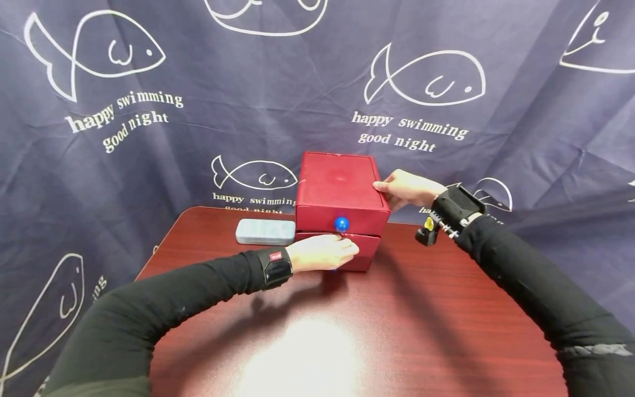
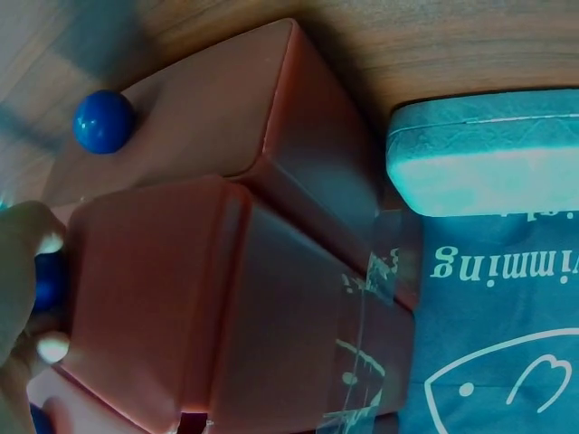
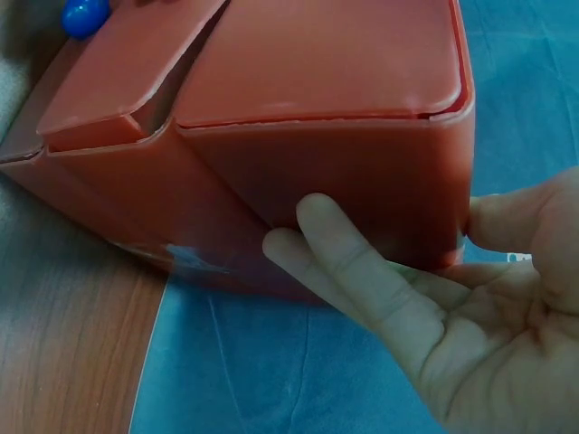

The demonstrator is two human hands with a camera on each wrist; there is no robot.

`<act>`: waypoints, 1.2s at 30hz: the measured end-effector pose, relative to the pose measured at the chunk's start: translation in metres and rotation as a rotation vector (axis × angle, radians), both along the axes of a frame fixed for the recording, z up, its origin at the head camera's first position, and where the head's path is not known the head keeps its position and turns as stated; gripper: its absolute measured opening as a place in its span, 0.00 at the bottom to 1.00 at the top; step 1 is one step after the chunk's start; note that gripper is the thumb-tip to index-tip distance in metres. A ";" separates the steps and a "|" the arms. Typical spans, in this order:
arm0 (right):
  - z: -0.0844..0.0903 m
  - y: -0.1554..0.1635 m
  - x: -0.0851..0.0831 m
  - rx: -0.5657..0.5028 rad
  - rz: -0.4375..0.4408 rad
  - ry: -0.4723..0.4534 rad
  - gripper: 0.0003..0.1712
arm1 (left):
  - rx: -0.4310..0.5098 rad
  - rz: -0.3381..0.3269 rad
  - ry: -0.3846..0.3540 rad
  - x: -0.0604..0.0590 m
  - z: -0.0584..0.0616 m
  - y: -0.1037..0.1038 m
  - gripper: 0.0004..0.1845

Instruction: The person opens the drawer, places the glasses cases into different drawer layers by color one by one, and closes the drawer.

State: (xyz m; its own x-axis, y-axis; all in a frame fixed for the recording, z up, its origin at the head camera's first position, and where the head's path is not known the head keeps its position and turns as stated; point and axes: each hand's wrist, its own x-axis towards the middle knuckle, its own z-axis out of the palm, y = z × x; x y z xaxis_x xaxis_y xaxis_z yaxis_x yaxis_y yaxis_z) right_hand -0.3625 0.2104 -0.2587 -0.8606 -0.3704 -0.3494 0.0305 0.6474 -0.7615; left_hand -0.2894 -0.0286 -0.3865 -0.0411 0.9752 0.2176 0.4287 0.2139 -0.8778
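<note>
A red drawer box with round blue knobs stands at the back of the table. My left hand is at its front and pinches the middle drawer's blue knob between thumb and finger. That middle drawer sticks out a little past the drawers on either side of it. My right hand steadies the box at its right side, thumb on the top edge and fingers against the side wall. The top drawer's knob and the bottom drawer's knob are untouched.
Left of the box lies a pale blue case, close against it. A dark curtain with white fish drawings hangs right behind the table. Glare lies on the table's front part.
</note>
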 end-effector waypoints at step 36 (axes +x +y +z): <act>0.003 0.002 0.001 -0.052 0.022 -0.013 0.27 | -0.002 0.052 0.050 0.001 -0.014 0.004 0.04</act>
State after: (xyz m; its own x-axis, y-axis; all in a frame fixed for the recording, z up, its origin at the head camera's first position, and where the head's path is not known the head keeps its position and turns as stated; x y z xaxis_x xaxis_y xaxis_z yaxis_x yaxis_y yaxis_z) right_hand -0.3618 0.2129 -0.2553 -0.8475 -0.4071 -0.3405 0.0272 0.6073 -0.7940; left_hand -0.2885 -0.0248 -0.4000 -0.0806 0.9725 0.2186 0.3730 0.2328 -0.8981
